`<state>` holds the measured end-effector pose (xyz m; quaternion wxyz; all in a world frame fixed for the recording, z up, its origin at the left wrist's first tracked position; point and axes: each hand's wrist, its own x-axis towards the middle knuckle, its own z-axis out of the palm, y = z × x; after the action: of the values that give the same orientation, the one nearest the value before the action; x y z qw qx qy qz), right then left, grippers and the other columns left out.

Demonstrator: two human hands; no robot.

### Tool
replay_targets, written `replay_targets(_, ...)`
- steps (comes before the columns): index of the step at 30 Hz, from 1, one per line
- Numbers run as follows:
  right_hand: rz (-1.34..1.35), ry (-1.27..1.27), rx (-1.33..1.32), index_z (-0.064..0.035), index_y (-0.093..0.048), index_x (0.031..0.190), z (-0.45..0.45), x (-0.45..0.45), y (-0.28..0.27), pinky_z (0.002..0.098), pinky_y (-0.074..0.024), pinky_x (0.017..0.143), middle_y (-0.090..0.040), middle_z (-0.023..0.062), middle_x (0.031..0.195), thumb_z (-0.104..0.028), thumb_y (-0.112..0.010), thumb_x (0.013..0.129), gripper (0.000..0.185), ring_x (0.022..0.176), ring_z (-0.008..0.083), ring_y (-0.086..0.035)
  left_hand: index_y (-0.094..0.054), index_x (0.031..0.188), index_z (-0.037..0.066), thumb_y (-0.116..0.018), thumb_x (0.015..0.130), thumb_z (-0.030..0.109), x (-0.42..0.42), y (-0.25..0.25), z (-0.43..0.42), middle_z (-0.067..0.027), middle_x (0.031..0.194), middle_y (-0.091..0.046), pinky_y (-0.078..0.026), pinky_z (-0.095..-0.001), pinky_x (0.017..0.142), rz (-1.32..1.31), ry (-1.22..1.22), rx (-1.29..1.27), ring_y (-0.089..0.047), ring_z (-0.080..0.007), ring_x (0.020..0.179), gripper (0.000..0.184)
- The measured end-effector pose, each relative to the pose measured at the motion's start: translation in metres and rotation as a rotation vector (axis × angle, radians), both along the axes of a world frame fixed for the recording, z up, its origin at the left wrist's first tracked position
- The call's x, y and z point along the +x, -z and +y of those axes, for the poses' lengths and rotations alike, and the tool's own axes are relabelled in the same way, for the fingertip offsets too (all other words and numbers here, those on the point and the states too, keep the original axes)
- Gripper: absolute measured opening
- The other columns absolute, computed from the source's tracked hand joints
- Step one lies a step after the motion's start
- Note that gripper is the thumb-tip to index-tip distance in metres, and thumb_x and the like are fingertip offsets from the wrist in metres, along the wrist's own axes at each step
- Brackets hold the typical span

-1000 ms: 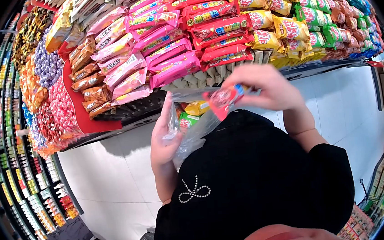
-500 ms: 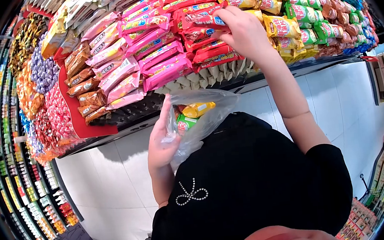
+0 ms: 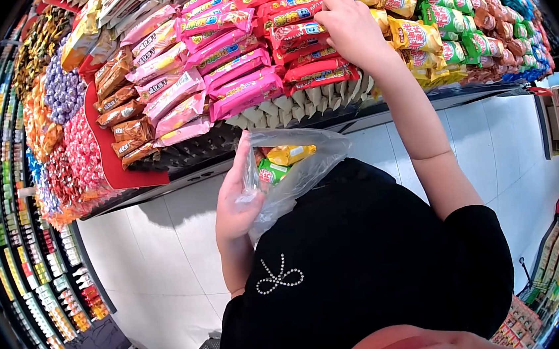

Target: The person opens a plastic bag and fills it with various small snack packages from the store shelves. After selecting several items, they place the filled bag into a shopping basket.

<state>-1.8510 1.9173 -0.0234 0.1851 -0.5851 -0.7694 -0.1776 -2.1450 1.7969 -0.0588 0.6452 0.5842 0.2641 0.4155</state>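
My left hand [image 3: 234, 202] grips the rim of a clear plastic bag [image 3: 320, 145], with the fingers upright along its side and the thumb at its front. Inside the bag lie a yellow packet [image 3: 291, 154] and a green packet [image 3: 271, 172]; part of the contents is hidden by the plastic. My right hand [image 3: 355, 33] is over the display, its bent fingers closed at the right end of a red snack packet [image 3: 295, 33] in the red stack. The fingertips partly cover that end. Yellow packets [image 3: 415, 35] lie just right of the hand.
Pink packets [image 3: 246, 92] and brown packets [image 3: 124, 105] are stacked to the left, green packets [image 3: 442, 17] to the right. A red divider [image 3: 135, 179] borders loose wrapped candies [image 3: 85, 158]. White tiled floor [image 3: 160, 251] lies below the display edge.
The red packet at my right hand was tilted up off the stack and now lies flatter among the others. My right hand has shifted slightly up. The left hand and bag stay nearly still.
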Motion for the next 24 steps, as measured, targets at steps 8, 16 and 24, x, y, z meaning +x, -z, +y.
replay_targets(8, 0.091, -0.141, 0.056, -0.0057, -0.055, 0.088, -0.029, 0.002, -0.017, 0.0397, -0.0409, 0.076, -0.053, 0.0089, 0.087, -0.011, -0.067, 0.067, 0.025, 0.09, 0.0265, -0.053, -0.019, 0.136, -0.009, -0.053, 0.074, 0.007, 0.003, 0.003, 0.001, -0.0215, 0.145, -0.014, -0.009, -0.0364, 0.108, -0.042, -0.006, 0.013, -0.011, -0.0272, 0.136, 0.073)
replay_targets(16, 0.348, -0.464, -0.756, -0.0047, -0.052, 0.093, -0.115, -0.033, 0.007, 0.0414, -0.0459, 0.065, -0.059, 0.0131, 0.078, -0.023, -0.068, 0.072, 0.032, 0.077, 0.0323, -0.059, -0.019, 0.136, -0.01, -0.053, 0.074, 0.008, 0.006, 0.003, 0.004, -0.0212, 0.145, -0.014, -0.008, -0.0367, 0.108, 0.013, -0.023, 0.076, -0.011, -0.0267, 0.136, 0.073)
replay_targets(24, 0.121, -0.443, -0.859, -0.0017, -0.055, 0.089, -0.106, -0.089, 0.098, 0.0395, -0.0491, 0.068, -0.062, 0.0123, 0.08, -0.026, -0.066, 0.074, 0.031, 0.079, 0.0304, -0.061, -0.021, 0.136, -0.01, -0.052, 0.07, 0.002, 0.006, 0.0, 0.004, -0.0209, 0.145, -0.015, -0.008, -0.0369, 0.108, -0.009, -0.022, 0.058, -0.013, -0.0267, 0.136, 0.073)
